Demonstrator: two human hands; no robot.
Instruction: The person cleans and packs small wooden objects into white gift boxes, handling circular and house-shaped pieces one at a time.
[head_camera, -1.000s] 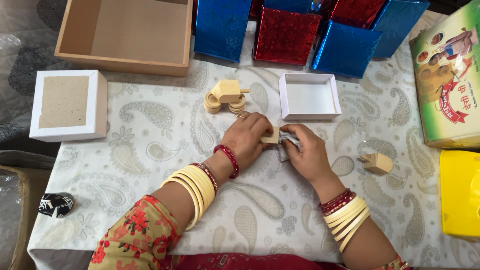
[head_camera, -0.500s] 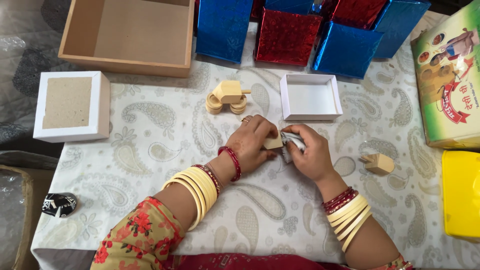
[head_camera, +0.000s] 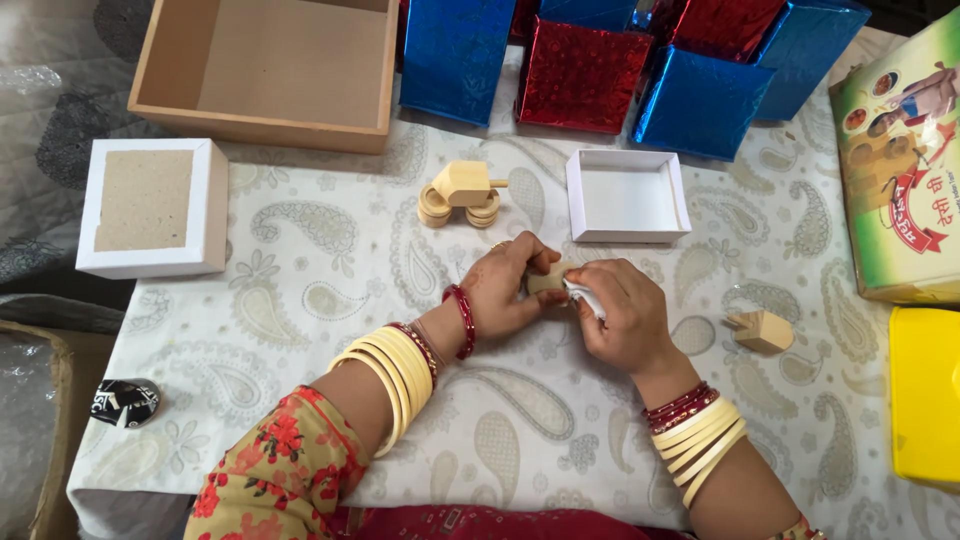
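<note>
Head view: both hands meet at the middle of the counter (head_camera: 300, 290). The left hand (head_camera: 505, 290) is closed around a small wooden piece (head_camera: 548, 281), which sits just right of its fingertips, touching the right hand (head_camera: 625, 315). That right hand pinches a whitish wrap (head_camera: 583, 296) against the piece's near side. Long axis unclear, mostly hidden. Neither hand is nearer; both are on it.
</note>
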